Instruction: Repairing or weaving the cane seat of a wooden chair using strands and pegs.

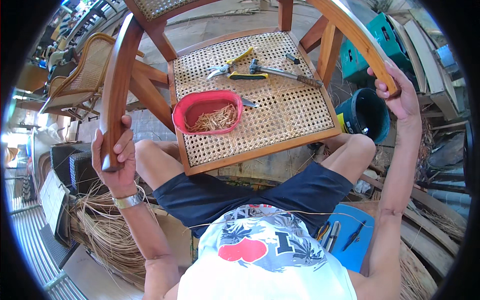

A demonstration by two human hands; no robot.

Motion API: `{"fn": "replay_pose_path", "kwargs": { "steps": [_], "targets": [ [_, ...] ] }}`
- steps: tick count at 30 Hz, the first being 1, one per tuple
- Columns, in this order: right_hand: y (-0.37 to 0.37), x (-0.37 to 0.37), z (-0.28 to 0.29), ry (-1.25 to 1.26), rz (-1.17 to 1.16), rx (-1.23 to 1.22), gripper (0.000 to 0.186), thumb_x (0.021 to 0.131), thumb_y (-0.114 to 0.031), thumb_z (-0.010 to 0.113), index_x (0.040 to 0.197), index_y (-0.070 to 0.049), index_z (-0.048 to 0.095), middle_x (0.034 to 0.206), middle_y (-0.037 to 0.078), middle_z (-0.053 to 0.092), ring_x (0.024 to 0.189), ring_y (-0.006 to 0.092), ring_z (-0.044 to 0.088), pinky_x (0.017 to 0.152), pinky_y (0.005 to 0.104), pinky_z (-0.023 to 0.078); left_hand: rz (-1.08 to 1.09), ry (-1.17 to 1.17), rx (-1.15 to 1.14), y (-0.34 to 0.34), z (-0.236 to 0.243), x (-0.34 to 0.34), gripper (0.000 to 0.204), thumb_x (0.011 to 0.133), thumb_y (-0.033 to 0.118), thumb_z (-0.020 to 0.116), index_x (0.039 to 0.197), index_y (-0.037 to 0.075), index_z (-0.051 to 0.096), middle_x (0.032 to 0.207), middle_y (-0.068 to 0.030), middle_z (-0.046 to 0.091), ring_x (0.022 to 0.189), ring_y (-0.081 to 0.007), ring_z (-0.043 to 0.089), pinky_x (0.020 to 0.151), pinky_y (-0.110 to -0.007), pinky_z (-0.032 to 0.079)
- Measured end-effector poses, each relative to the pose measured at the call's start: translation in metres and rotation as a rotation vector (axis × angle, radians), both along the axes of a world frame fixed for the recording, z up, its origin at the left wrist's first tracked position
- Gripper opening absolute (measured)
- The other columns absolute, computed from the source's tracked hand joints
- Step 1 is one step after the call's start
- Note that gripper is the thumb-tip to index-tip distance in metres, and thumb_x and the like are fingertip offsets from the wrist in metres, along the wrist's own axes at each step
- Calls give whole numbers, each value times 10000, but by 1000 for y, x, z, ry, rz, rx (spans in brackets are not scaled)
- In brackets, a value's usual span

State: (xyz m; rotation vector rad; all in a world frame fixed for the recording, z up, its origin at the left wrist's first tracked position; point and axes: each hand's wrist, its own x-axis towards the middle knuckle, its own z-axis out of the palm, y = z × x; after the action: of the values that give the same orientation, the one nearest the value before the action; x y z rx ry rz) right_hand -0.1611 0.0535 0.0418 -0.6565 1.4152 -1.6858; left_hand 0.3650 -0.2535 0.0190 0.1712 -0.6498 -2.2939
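Observation:
A wooden armchair with a woven cane seat [285,112] stands right in front of me, tilted a little in view. My left hand [117,152] is wrapped round the front end of its left armrest [117,90]. Round the end of the right armrest [365,40], my right hand [400,92] is closed as well. On the seat lie yellow-handled pruning shears [231,65], a hammer [285,73] and a short dark piece [293,59]. A red tub [181,117] on the seat's left side holds short cane pegs, and a blade tip [249,103] shows beside it.
Bundled cane strands [107,227] lie at my left, near a second cane chair [87,70]. A dark bucket [378,122] and green crates [367,45] stand at the right. A blue board [357,245] with several tools is by my right hip. One strand crosses my lap.

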Motion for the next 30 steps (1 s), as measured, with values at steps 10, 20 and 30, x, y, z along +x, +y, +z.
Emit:
{"fn": "replay_pose_path", "kwargs": {
  "steps": [10, 20, 30],
  "targets": [
    [9, 19, -13, 19, -69, 37, 465, 1008, -271, 599, 1375, -1, 503, 1034, 140, 651, 680, 99, 535, 548, 209, 416, 52, -15, -5, 1, -16, -5, 668, 1035, 215, 513, 1471, -132, 145, 1302, -332, 425, 693, -170, 506, 505, -264, 492],
    [-6, 13, 1, -80, -117, 29, 471, 990, -256, 621, 1377, -16, 502, 1034, 165, 656, 664, 114, 532, 556, 220, 415, 36, 29, 92, -25, -1, -18, 668, 1030, 262, 525, 1448, -157, 216, 1315, -366, 460, 684, -177, 499, 513, -269, 488],
    [-9, 18, 11, -226, -69, -28, 542, 989, -255, 618, 1459, -52, 439, 1060, 187, 642, 673, 116, 545, 566, 225, 438, 37, -32, 95, -34, 10, -12, 660, 1031, 265, 519, 1422, -185, 236, 1303, -380, 488, 712, -188, 522, 553, -281, 500]
  ]
}}
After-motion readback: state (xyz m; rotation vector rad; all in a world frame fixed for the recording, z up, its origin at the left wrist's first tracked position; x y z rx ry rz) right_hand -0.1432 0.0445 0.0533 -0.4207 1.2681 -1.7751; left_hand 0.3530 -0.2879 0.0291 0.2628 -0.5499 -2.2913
